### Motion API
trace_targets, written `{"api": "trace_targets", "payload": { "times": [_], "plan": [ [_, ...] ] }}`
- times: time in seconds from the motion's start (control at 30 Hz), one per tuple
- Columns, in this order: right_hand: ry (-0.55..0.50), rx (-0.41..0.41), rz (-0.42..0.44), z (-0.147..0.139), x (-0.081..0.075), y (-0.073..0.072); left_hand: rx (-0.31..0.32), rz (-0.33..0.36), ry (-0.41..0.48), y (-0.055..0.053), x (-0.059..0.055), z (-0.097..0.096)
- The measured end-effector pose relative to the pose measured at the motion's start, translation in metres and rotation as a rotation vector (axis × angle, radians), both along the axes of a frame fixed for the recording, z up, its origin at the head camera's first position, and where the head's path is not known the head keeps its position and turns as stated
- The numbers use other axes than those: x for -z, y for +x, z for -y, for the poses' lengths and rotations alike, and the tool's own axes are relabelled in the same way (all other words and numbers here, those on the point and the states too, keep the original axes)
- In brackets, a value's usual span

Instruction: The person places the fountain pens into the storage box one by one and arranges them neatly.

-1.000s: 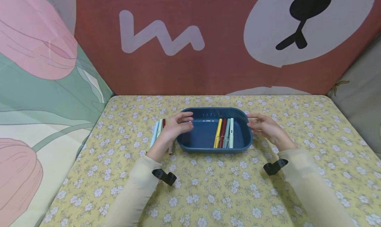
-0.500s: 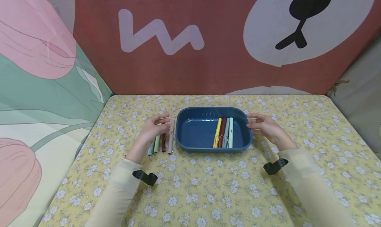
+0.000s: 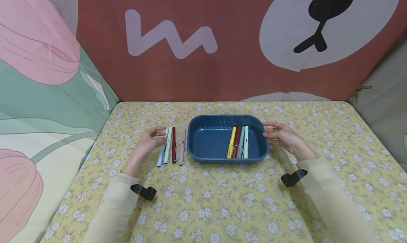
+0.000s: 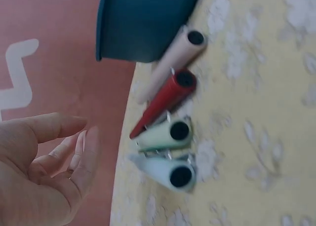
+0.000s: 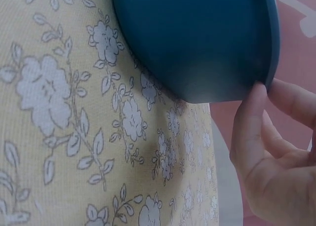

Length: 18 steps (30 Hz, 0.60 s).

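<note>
A dark blue tray (image 3: 206, 145) stands on the cloth. My right hand (image 3: 284, 136) is at its right end; in the right wrist view the thumb and a finger pinch the tray's rim (image 5: 273, 43). Inside the tray lie a yellow pen (image 3: 232, 143), a dark red pen (image 3: 237, 144), a grey-green pen (image 3: 242, 144) and a pale mint pen (image 3: 246, 144). Left of the tray lie a lilac pen (image 3: 182, 147), another dark red pen (image 3: 173, 145), a light green pen (image 3: 168, 147) and a light blue pen (image 3: 160, 156). My left hand (image 3: 147, 142) hovers beside the light blue pen, fingers loosely bent, holding nothing.
A yellow flowered cloth (image 3: 206, 207) covers the table. Behind its far edge rises a reddish-brown printed backdrop (image 3: 178, 80). A floral panel (image 3: 60, 105) closes the left side. Each wrist carries a small black camera.
My left hand has moved left from the tray's left end, across the loose pens, to the light blue pen, uncovering the others. My right hand stays at the tray rim.
</note>
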State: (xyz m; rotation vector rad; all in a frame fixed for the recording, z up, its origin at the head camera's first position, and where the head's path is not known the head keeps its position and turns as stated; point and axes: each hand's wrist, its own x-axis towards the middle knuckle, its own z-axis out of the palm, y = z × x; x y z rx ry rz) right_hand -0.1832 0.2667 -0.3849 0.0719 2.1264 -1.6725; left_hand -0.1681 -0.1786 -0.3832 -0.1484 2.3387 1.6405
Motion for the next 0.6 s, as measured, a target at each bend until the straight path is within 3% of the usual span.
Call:
{"api": "trace_targets", "payload": {
  "times": [0.27, 0.6],
  "plan": [
    [-0.024, -0.006, 0.013, 0.000, -0.001, 0.000, -0.045, 0.016, -0.081, 0.001, 0.007, 0.008],
    [-0.008, -0.009, 0.015, 0.000, -0.001, 0.000, -0.020, 0.056, -0.159, 0.002, 0.016, 0.014]
  ]
}}
